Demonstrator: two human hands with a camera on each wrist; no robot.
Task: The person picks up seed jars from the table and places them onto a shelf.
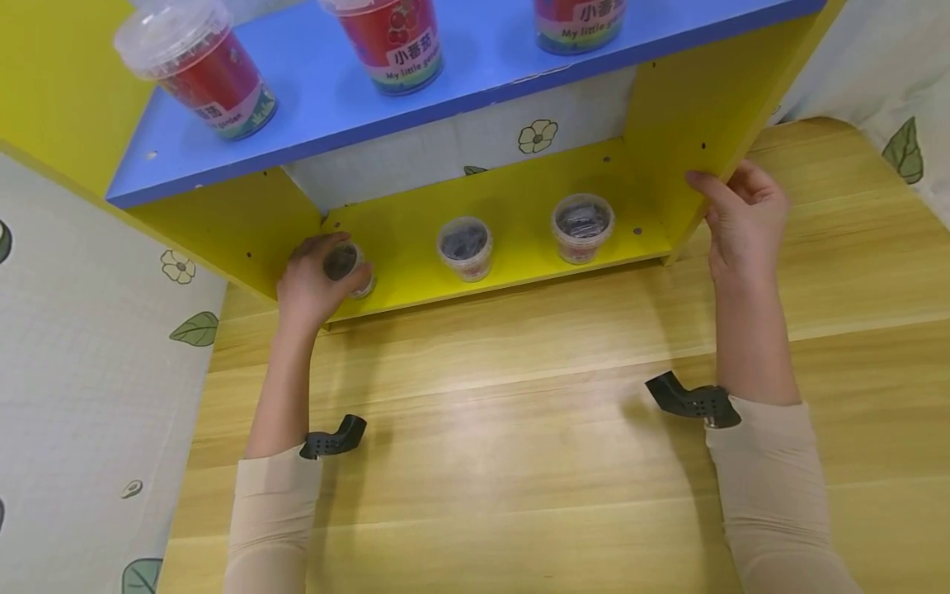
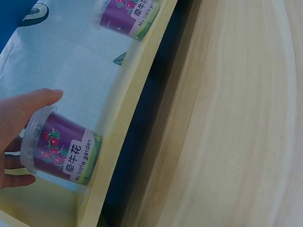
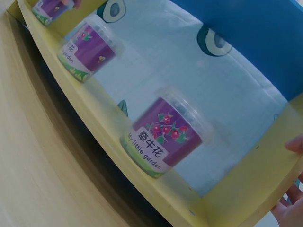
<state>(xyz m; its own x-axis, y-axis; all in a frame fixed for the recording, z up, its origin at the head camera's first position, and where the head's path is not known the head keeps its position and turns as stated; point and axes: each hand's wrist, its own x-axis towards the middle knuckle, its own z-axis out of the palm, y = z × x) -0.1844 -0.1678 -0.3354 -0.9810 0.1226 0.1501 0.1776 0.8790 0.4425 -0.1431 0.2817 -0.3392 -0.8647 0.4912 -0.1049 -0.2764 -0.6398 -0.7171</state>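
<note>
My left hand [image 1: 310, 276] is at the left end of the yellow lower shelf, its thumb and fingers curved round the lid end of a plastic cup [image 1: 362, 285]. In the left wrist view that cup [image 2: 71, 149] stands upright near the shelf's front edge, with a purple "My little garden" label and a clear lid. My right hand [image 1: 753, 219] grips the front edge of the yellow right side panel [image 1: 679, 124], thumb on the inner face and fingers outside. Two matching cups stand in the middle [image 1: 466, 247] and on the right [image 1: 582, 227] of the lower shelf.
Above is a blue shelf [image 1: 475, 82] bearing red-labelled cups, one [image 1: 215, 82] at its left end. The unit stands on a wood-grain table [image 1: 505, 429]. A patterned wall covering [image 1: 96, 346] is on the left.
</note>
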